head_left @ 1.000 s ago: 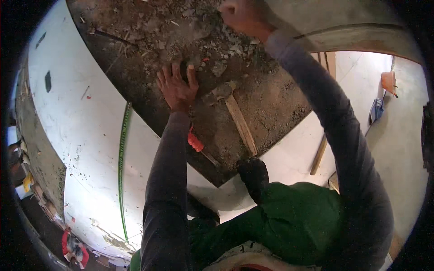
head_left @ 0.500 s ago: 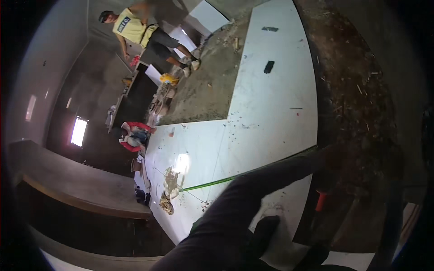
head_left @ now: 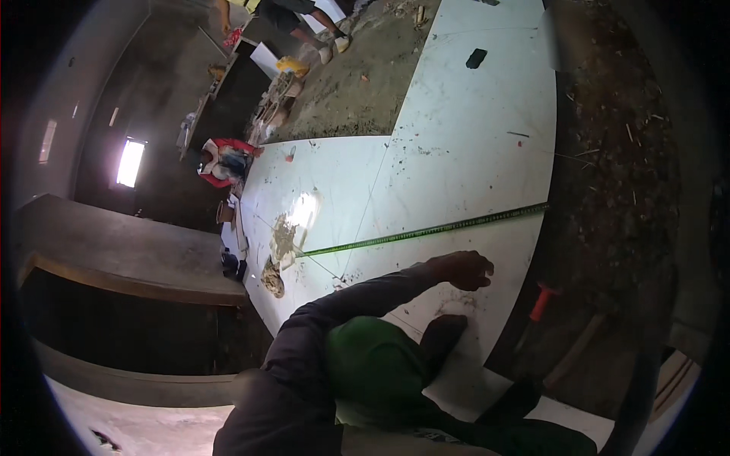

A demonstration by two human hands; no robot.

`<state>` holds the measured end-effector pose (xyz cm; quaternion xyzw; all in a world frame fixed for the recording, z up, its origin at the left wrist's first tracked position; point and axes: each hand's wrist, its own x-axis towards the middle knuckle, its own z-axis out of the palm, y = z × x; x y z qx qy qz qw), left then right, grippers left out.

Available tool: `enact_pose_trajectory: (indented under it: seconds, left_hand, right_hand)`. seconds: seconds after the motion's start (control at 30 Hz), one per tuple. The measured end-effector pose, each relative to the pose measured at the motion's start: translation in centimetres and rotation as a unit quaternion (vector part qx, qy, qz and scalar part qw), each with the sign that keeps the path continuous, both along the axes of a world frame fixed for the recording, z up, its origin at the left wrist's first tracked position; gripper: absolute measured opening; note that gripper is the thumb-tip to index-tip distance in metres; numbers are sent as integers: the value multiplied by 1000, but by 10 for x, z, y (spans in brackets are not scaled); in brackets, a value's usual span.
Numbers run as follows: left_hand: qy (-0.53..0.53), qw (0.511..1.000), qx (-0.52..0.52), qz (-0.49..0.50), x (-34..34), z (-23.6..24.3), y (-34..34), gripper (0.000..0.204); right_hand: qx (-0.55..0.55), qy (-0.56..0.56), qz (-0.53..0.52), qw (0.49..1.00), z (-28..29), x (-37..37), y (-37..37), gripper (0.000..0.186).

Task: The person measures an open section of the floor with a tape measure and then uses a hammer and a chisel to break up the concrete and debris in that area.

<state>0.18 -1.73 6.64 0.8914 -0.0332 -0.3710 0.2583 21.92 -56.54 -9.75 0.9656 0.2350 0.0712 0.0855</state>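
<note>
My left hand hovers over a large white tile-like surface. Its fingers are bent and partly spread, and nothing shows between them. My dark left sleeve enters from the lower edge. A green tape measure blade stretches across the white surface, just beyond my hand and apart from it. The far left end of the blade lies by a patch of wet mortar. A clump of mortar sits nearby. My right hand cannot be seen.
A red-handled tool lies on the rough dirt strip at right. A small black piece rests on the white surface. One person in red sleeves crouches at the left edge; another person's legs show at the top. A ledge runs left.
My left hand has drawn back from the right edge near the tape's end, leaving the blade uncovered. The view has shifted, and a green rounded shape now shows below my arm.
</note>
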Motion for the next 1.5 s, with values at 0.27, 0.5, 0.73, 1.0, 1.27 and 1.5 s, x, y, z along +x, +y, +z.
enact_pose_trajectory:
  seconds: [0.27, 0.5, 0.73, 1.0, 1.27, 1.5]
  left_hand:
    - [-79, 996, -34, -12, 10, 2, -43, 42]
    - [-73, 994, -58, -54, -14, -31, -27, 44]
    - [24, 994, -73, 81, -46, 18, -33, 34]
    - [-60, 991, -45, -107, 30, 15, -37, 28]
    - [-171, 919, -134, -330, 176, -28, -146, 25]
    - [-176, 952, -234, -91, 289, -161, -323, 44]
  right_hand:
    - [-73, 83, -81, 991, 10, 50, 29, 53]
    - [-41, 61, -76, 994, 44, 41, 3, 58]
    - [-38, 198, -149, 968, 61, 42, 47, 54]
    - [186, 157, -191, 951, 27, -7, 65, 68]
    - [320, -33, -318, 892, 33, -83, 52, 61]
    - [498, 170, -254, 811, 54, -46, 80, 60]
